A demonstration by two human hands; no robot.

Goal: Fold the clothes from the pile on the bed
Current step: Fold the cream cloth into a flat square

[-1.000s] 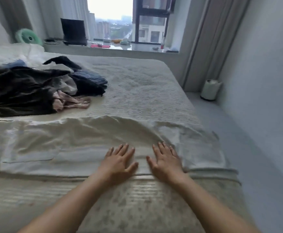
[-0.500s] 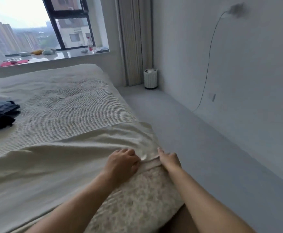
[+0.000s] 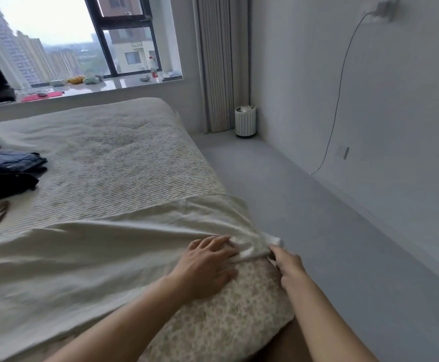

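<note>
Likely the cream garment slides off the bed's right edge, since right hand pinches its corner while left hand presses flat, fingers extended.

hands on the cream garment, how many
2. The left hand lies flat on the cream garment near the bed's corner; the right hand pinches its end just past the edge.
</note>
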